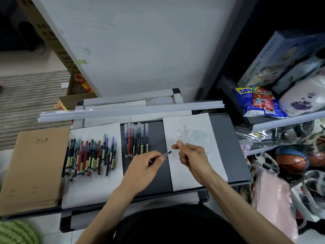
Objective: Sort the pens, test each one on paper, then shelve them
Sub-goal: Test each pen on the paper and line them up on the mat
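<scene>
Pen (164, 154) sat in our left hand (146, 166), fingers (159, 160) curled round the barrel, nib bare. Its long axis ran lower-left to upper-right, with the tip just over the left edge of the test paper (193, 173); we couldn't tell if it touched. Left hand was nearer, so the stroke looked like its job. Our right hand (191, 155) hung just right of the tip, thumb and forefinger pinched, rest curled, nothing visible between them. Further out, clear caps (193, 134) lay up the sheet, a capped row (136, 140) sat on the table (228, 147) behind the left hand, and a loose batch (89, 155) lay well left.
</scene>
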`<state>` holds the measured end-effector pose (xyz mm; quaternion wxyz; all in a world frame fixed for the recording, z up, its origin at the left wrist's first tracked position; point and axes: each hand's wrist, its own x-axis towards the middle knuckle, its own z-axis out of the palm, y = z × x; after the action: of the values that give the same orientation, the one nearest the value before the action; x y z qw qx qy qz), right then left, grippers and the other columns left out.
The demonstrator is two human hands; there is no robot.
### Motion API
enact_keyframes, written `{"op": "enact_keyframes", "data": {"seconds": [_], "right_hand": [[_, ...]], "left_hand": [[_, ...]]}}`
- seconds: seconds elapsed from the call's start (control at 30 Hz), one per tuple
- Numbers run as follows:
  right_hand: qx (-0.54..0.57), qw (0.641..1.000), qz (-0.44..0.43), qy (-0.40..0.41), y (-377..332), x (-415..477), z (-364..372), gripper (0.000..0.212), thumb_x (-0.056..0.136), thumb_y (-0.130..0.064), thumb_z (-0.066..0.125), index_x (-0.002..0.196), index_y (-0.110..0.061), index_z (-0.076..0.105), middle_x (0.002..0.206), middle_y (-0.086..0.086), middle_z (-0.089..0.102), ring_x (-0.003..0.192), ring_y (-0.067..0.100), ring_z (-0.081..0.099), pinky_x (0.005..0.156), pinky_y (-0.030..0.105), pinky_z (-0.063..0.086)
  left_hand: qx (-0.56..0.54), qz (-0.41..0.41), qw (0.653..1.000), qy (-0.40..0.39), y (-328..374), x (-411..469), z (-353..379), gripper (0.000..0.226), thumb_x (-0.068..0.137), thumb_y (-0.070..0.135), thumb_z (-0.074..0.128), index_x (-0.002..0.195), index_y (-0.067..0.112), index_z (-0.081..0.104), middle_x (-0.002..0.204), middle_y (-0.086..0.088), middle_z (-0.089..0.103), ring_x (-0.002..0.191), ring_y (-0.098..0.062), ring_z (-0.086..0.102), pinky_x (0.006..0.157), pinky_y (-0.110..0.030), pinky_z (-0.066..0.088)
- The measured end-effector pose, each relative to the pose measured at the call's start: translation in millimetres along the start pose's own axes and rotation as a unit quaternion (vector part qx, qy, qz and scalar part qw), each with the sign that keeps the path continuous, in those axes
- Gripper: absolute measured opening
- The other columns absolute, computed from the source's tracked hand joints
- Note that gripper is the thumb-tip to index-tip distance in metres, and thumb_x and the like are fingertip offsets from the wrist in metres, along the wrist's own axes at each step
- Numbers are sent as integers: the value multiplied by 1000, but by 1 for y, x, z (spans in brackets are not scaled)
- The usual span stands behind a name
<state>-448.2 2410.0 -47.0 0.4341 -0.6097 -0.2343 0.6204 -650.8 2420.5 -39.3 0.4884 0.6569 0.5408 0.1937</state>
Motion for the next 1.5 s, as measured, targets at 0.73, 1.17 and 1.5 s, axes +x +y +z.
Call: {"op": "enact_keyframes", "data": {"seconds": [0.73, 1.17, 1.5], "right_hand": [[-49, 995, -9, -82, 4, -14, 2, 11, 90, -10, 78, 92, 1, 80, 67, 7, 32, 59, 18, 25, 55, 28, 25], [-86, 987, -23, -134, -1, -14, -3, 11, 91, -9, 77, 86, 1, 77, 79, 18, 55, 58, 17, 29, 54, 26, 28], [-110, 988, -24, -110, -8, 6, -1, 18, 94, -19, 76, 90, -2, 73, 75, 9, 63, 59, 18, 38, 55, 26, 32]], "left_hand": [[26, 21, 999, -29, 0, -8, -5, 16, 103, 32, 60, 95, 34, 75, 81, 6, 68, 72, -20, 58, 74, -46, 51], [-50, -25, 995, -83, 10, 1, -4, 27, 104, 19, 62, 89, 8, 81, 59, -2, 50, 50, -8, 40, 57, -17, 37], [-158, -95, 977, -103, 6, 17, 3, 24, 105, 30, 62, 97, 17, 82, 69, 1, 59, 58, -13, 48, 55, -25, 42]]}}
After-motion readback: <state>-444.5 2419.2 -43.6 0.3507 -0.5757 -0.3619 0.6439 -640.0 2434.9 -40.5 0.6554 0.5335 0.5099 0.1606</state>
